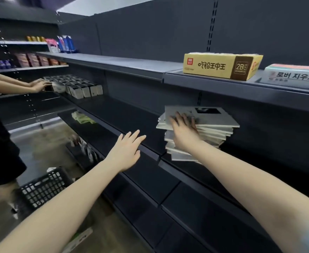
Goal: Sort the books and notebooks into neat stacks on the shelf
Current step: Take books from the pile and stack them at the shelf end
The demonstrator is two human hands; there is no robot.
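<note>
Lays the right hand (183,127) flat, fingers spread, on the cover of the top book (215,115) of a skewed stack of grey books (214,132), set right of centre on the middle shelf (150,156), below a yellow carton (221,65) at upper right. Holds the left hand (127,151) released, fingers straight, grasping nothing, over the shelf's front edge, left of the stack and apart from it. Shows another person's hands (38,85) on small boxes (82,88) at far left, a black basket (44,187) at lower left.

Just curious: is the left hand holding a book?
No, the left hand is open and empty, apart from the book stack.
</note>
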